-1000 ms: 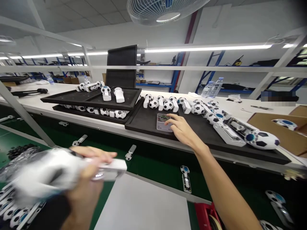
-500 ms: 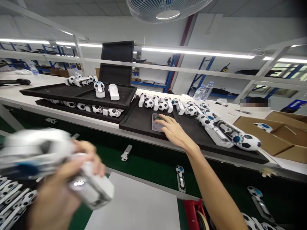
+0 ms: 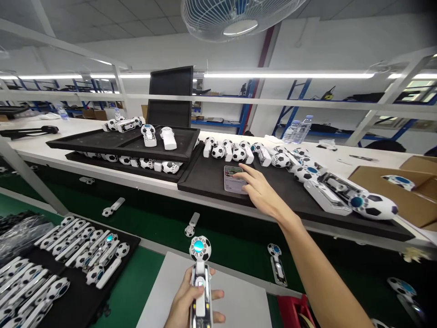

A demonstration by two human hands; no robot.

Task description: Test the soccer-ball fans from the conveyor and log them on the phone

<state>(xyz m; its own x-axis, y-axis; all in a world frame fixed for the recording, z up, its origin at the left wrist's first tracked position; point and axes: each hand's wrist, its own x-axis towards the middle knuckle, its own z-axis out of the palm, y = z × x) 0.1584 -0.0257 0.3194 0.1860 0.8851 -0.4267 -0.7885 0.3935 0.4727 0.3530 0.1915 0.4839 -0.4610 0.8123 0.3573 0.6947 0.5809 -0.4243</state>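
Readable text: none in view.
Phone [image 3: 235, 179]: screen lit with a picture and small lines, too small to read.
Gadget [image 3: 200, 273]: soccer-ball head with a glowing blue centre and a white handle; no legible marks.
Bottles [image 3: 297, 130]: labels too small and distant to read.
Carton [image 3: 382, 187]: plain brown flaps; no legible print.
Fan [image 3: 240, 18]: blue patch at the hub behind the guard; any wording too blurred to read.
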